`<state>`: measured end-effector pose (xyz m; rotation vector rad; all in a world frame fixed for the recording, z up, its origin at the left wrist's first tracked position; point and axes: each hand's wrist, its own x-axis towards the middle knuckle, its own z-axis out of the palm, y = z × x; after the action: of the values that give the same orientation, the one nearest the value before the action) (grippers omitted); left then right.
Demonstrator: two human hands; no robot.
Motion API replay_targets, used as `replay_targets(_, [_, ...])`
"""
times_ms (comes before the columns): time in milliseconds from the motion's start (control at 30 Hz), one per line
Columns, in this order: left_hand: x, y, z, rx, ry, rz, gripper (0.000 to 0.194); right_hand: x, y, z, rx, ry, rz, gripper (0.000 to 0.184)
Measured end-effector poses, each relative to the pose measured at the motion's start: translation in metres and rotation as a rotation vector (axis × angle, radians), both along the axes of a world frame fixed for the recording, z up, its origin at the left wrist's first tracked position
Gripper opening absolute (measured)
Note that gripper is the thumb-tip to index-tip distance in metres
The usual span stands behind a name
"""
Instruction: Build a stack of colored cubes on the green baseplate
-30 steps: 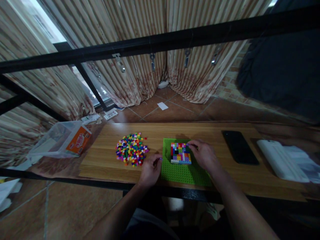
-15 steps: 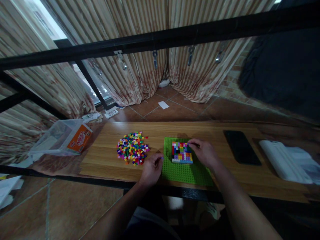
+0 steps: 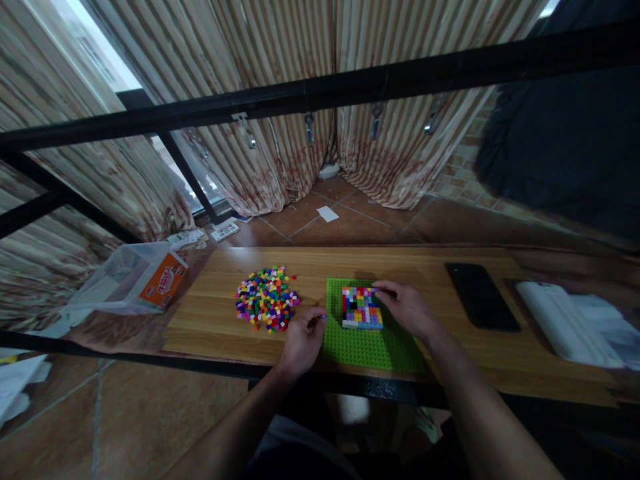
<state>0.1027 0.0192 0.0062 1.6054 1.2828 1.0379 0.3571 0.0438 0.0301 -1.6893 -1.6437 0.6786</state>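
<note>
A green studded baseplate [image 3: 373, 353] lies on the wooden table, carrying a square block of many-coloured toy bricks [image 3: 363, 310]. My right hand [image 3: 404, 307] is at the far right corner of that block, thumb and forefinger pinched there; whatever sits between the fingertips is too small to make out. At the plate's left edge, my left hand [image 3: 303, 340] is closed with a small purplish toy brick [image 3: 323, 317] at its fingertips. Just left of that hand spreads a loose pile of small coloured bricks [image 3: 265, 300].
A dark phone-like slab [image 3: 483, 297] and a white packet [image 3: 565, 323] lie to the right on the table [image 3: 210, 333]. A clear plastic bin [image 3: 125, 280] with an orange label stands beyond the left end. A black metal bar [image 3: 280, 100] crosses above the far side.
The view shifts slightly with the head. Both hands keep nearly the same places, the right one staying at the block's far right corner.
</note>
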Motion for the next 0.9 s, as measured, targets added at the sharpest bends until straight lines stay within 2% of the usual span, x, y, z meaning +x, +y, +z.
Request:
replay_targets(100, [0.001,0.0,0.002,-0.073,-0.127,0.038,0.012,0.004,-0.003,0.003,0.049,0.063,-0.084,0.033])
replay_targets(233, [0.011,0.0,0.011,-0.173,-0.298,0.054,0.015,0.0,-0.012,0.015,0.152,0.181,-0.116,0.029])
replay_targets(300, [0.018,0.0,0.019,-0.21,-0.384,0.037,0.018,-0.01,-0.019,0.021,0.173,0.229,-0.061,0.026])
replay_targets(467, [0.031,-0.002,0.045,-0.282,-0.555,-0.032,0.022,-0.04,-0.037,0.034,0.175,0.259,0.218,0.02])
replay_targets(633, [0.034,-0.006,0.057,-0.282,-0.613,-0.083,0.027,-0.053,-0.043,0.039,0.161,0.235,0.337,0.017])
replay_targets(733, [0.035,-0.007,0.058,-0.294,-0.644,-0.076,0.029,-0.054,-0.042,0.039,0.174,0.234,0.344,0.014])
replay_targets(900, [0.037,-0.007,0.057,-0.306,-0.669,-0.004,0.032,-0.054,-0.042,0.036,0.215,0.222,0.251,0.014])
